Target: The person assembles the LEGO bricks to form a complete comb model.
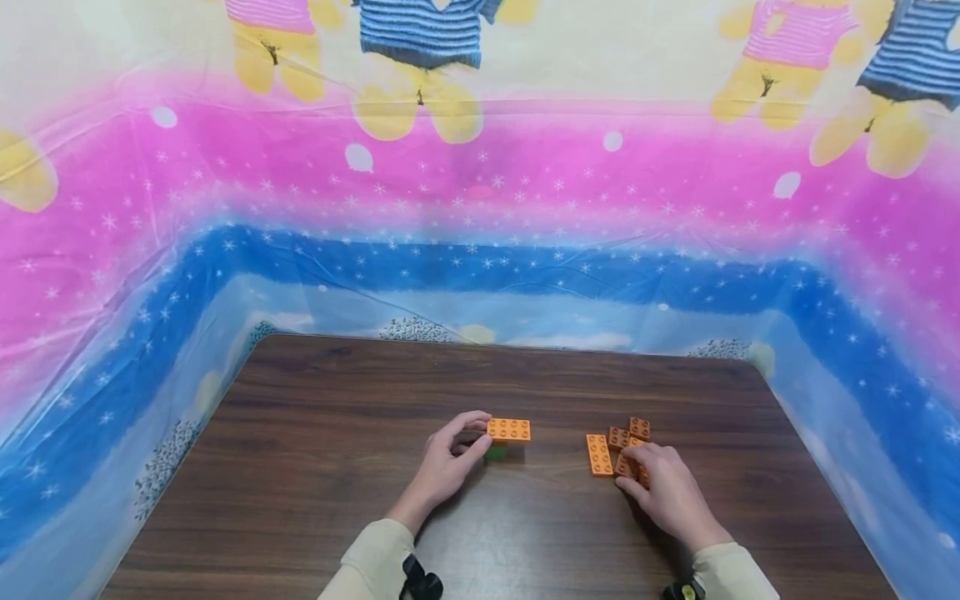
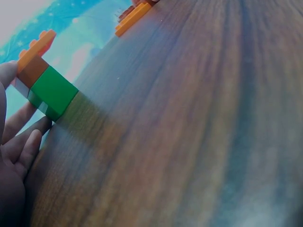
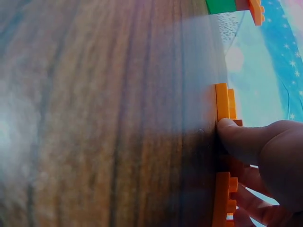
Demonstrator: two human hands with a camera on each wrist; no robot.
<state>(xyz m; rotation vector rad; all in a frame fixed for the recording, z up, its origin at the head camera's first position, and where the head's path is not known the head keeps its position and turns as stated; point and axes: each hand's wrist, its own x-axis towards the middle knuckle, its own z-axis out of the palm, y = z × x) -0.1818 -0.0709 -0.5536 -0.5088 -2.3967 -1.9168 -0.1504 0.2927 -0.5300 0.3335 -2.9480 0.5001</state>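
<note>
My left hand (image 1: pixel 441 468) grips a small stack of toy building bricks at its left side. A flat orange brick (image 1: pixel 509 430) with studs tops the stack and overhangs to the right. Below it, in the left wrist view, come a brown-orange brick (image 2: pixel 32 71) and a green brick (image 2: pixel 54 92), whose base is at the table. Over a loose group of bricks, my right hand (image 1: pixel 669 492) pinches a brown brick (image 1: pixel 624 467) between thumb and fingers, which partly hide it. Left of that lies a flat orange brick (image 1: pixel 598 455).
Two small brown bricks (image 1: pixel 639 427) sit at the back of the group, and another orange brick (image 3: pixel 221 198) is partly under the right hand. The dark wooden table (image 1: pixel 337 400) ends at a patterned cloth (image 1: pixel 480 267) behind.
</note>
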